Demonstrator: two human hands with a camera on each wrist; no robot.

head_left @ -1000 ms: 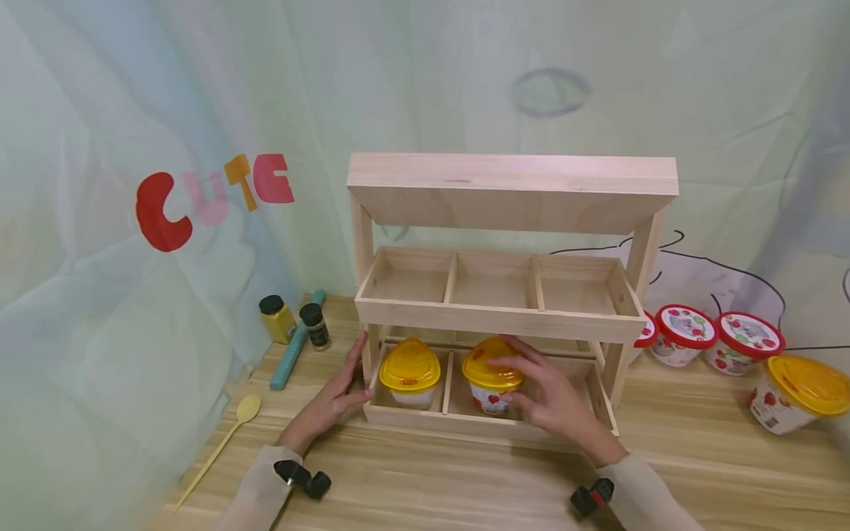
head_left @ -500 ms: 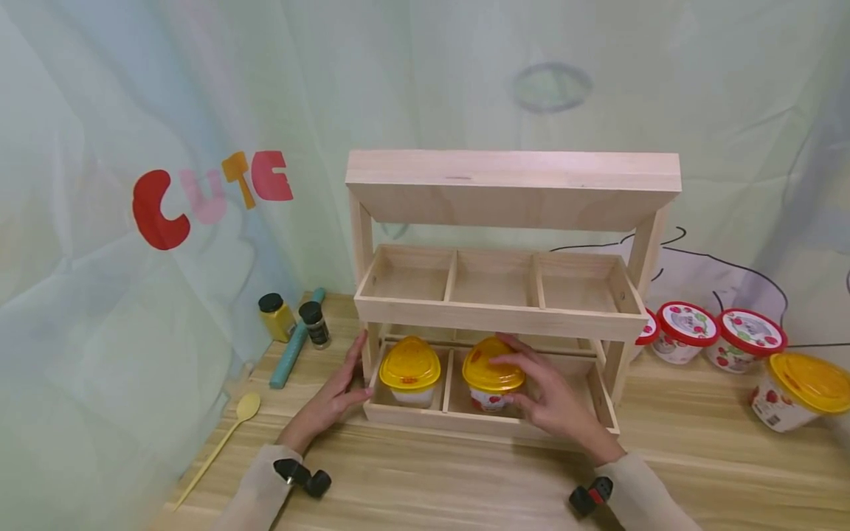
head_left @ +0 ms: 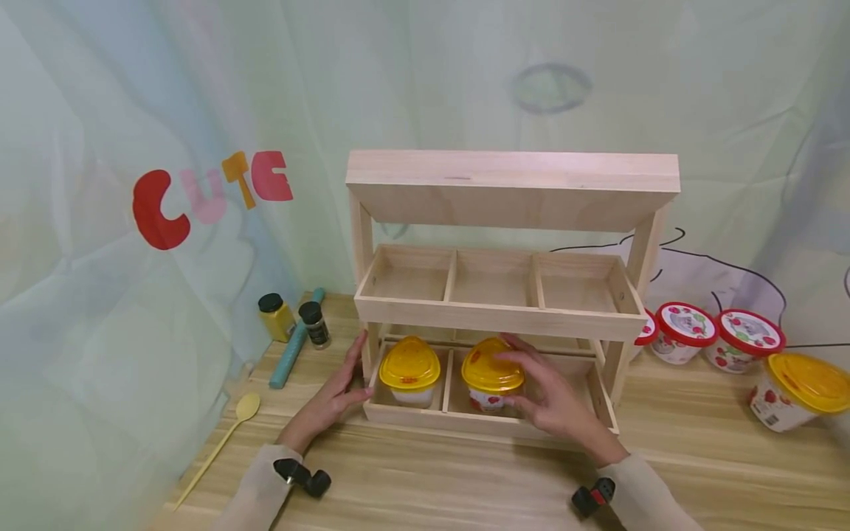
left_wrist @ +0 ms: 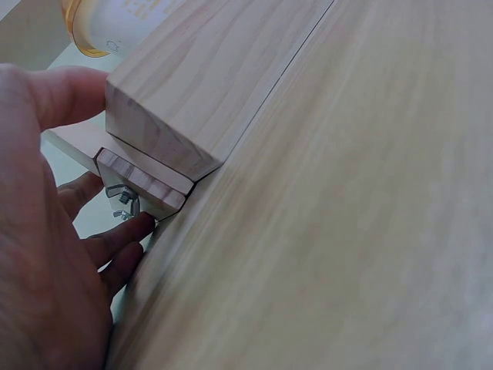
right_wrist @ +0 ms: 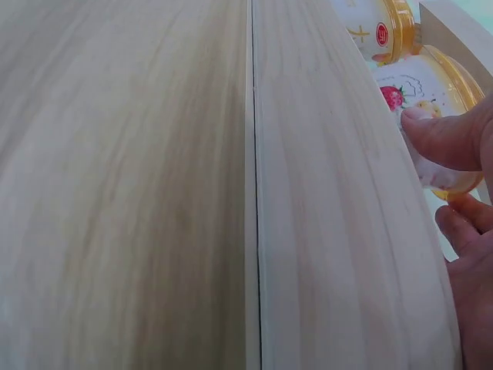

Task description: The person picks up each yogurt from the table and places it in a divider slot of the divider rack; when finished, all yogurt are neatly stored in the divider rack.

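My right hand (head_left: 554, 402) is curled round the yellow-lidded cup (head_left: 491, 380), thumb on its printed side, fingers over the lid; since a second ago it has nudged the cup a shade deeper, and the cup now sits settled in the middle compartment of the wooden rack's (head_left: 511, 184) bottom tray. So this one looks placed, to my eye. My left hand (head_left: 332, 398) hasn't moved: thumb and fingers pinch the rack's left corner post, steadying it. Beside my cup, the first yellow-lidded cup (head_left: 409, 371) fills the left compartment; the right one is bare. The rack is pale, planed pine, square-edged, with a smooth grain. The lids are glossy domed plastic, the cup walls white with strawberries. Off right on the wood-grain table (head_left: 465, 487) wait another yellow-lidded cup (head_left: 797, 394) and red-lidded tubs (head_left: 717, 335).
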